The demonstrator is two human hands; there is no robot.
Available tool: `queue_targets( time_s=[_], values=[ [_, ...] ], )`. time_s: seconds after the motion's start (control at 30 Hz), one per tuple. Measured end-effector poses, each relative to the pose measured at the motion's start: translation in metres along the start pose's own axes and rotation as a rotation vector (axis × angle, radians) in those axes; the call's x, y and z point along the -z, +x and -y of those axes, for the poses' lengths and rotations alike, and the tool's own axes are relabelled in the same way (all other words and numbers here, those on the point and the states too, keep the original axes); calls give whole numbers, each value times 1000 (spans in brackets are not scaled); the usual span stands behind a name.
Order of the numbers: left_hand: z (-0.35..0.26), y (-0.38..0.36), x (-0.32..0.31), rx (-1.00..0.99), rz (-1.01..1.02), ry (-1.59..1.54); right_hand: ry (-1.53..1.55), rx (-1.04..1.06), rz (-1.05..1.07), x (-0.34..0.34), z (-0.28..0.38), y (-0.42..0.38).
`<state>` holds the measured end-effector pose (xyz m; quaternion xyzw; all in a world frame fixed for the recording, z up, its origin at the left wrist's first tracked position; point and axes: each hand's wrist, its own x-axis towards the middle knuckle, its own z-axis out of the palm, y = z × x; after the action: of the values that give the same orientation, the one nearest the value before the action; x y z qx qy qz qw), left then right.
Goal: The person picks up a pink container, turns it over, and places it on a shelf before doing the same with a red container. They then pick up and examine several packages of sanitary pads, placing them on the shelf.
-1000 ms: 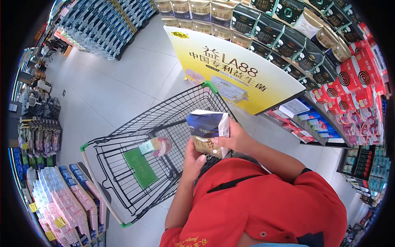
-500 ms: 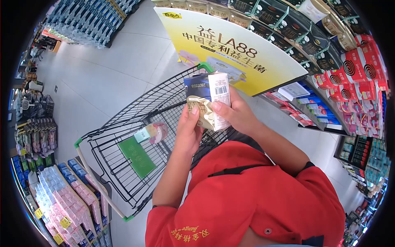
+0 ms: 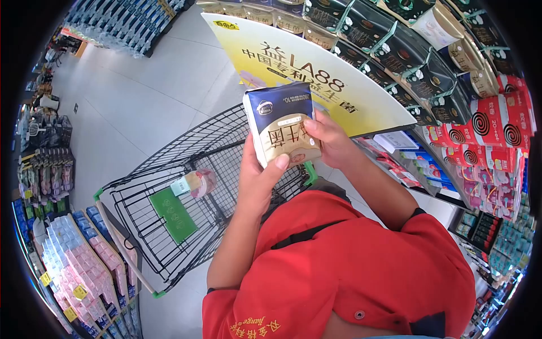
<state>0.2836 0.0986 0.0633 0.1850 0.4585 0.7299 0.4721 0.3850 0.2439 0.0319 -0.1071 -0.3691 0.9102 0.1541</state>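
Over the shopping cart [image 3: 135, 181], both my hands hold up a navy, gold and white pack of sanitary pads [image 3: 285, 121], its printed front facing me. My left hand [image 3: 259, 178] grips the lower left edge, thumb on the front. On the other side, my right hand [image 3: 330, 141] closes round the right edge, thumb pressed on the gold part; its other fingers are mostly hidden behind. Inside the cart lies a beige and pink package [image 3: 200, 183] with a pale label, close to the green plate [image 3: 172, 214].
A yellow and white sign board [image 3: 293, 62] stands just beyond the cart. Shelves of dark packs [image 3: 389, 51] rise behind it, with red boxes [image 3: 494, 121] at the right. Stacked pink and blue packs [image 3: 79, 257] are at lower left.
The pack has been turned from showing its white barcode side to showing its front, and raised slightly. My hands have shifted their hold on it. The view has moved a little.
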Motion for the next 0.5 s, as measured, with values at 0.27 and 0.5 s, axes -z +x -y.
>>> queue_targets(
  time_s=[0.27, 0.5],
  values=[
    [9, 19, -13, 61, -59, 76, -108, 54, -80, 16, 12, 1],
    [31, 42, 18, -1158, -131, 1430, 49, -36, 0, 20, 29, -9]
  ],
)
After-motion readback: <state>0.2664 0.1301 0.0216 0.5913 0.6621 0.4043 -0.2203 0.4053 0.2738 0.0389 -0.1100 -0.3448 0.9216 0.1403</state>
